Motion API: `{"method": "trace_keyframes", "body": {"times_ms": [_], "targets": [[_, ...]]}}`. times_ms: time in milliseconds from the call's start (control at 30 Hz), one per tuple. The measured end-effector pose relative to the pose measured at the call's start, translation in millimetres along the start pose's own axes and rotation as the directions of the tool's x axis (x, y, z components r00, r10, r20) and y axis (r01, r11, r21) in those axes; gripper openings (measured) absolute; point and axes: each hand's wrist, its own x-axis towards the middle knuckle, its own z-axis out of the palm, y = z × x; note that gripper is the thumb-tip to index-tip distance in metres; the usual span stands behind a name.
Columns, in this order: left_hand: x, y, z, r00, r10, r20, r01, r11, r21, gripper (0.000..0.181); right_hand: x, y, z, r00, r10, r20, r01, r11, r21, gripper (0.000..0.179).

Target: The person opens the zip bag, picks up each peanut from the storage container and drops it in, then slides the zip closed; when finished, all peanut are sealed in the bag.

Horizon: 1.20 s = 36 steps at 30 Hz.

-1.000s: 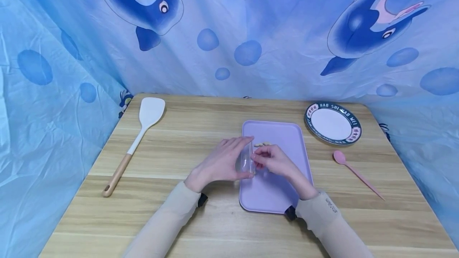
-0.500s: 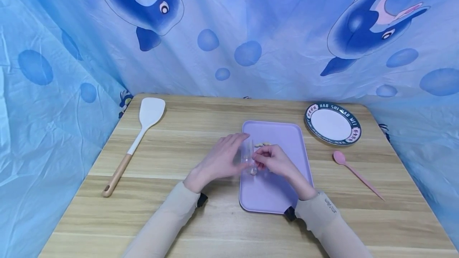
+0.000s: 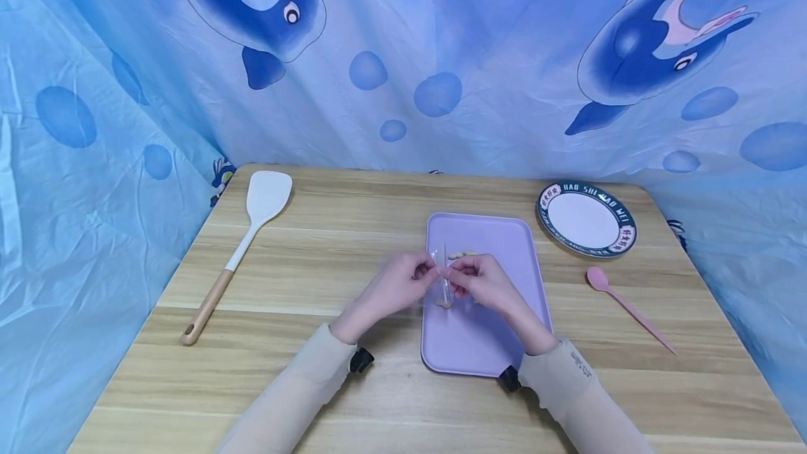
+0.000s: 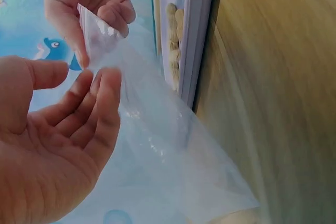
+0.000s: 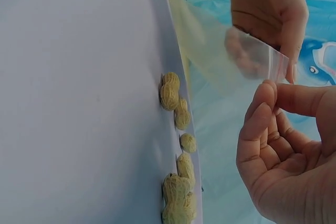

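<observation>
In the right wrist view, my right hand [image 5: 289, 150] pinches the top edge of a clear zip bag [image 5: 210, 40] between thumb and index finger. The bag hangs upright over the lilac tray [image 3: 485, 342]. My left hand [image 4: 63, 129] is at the bag's other side, fingers bent loosely with fingertips right at the plastic. A gap shows between its thumb and fingers. A tan shape shows at the bag's lower end [image 3: 444, 305]. Several peanuts [image 5: 178, 192] in their shells lie on the tray, partly hidden behind my right hand in the head view.
A white spatula with a wooden handle [image 3: 236, 254] lies at the left of the wooden table [image 3: 328, 223]. At the right are a green-rimmed plate [image 3: 583, 219] and a pink spoon [image 3: 630, 310]. A blue dolphin-print curtain [image 3: 403, 33] hangs behind the table.
My left hand has drawn its spread fingers off the bag's sides and moved in to its top edge beside my right hand. The right hand keeps its pinch almost in place.
</observation>
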Motion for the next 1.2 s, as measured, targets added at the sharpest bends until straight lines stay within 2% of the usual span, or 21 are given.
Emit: {"method": "trace_keyframes", "body": {"times_ms": [133,300,467,633,833,1033,1200], "targets": [[0.3,-0.4,1.1,0.996,-0.056,0.075,0.065,0.99,-0.122,0.022,-1.4,-1,2,1.0,-0.006,-0.003,0.006,1.0,0.026,0.016],[0.8,-2.6,3.5,0.976,-0.152,0.155,0.185,0.955,-0.23,0.028,-2.9,-2,4,1.0,-0.02,0.011,0.02,1.0,0.024,0.014],[0.8,-5.3,5.6,0.965,-0.192,0.18,0.241,0.919,-0.313,0.031,-3.8,-3,7,0.999,-0.024,0.049,0.022,0.999,0.029,0.013],[1.0,-7.2,6.4,0.962,-0.207,0.18,0.257,0.908,-0.33,0.032,-4.2,-3,10,0.997,-0.027,0.075,0.025,0.999,0.035,0.012],[0.4,-6.0,5.2,0.95,-0.243,0.197,0.298,0.896,-0.328,0.03,-5.6,-4,12,0.996,-0.028,0.087,0.027,0.999,0.019,0.013],[0.2,-4.3,3.8,0.943,-0.262,0.204,0.318,0.892,-0.321,0.028,-7.0,-7,13,0.992,-0.058,0.109,0.056,0.998,0.019,0.017],[-0.2,-3.7,4.2,0.94,-0.274,0.203,0.326,0.895,-0.305,0.028,-8.2,-7,14,0.993,-0.043,0.11,0.042,0.999,0.015,0.017]]}}
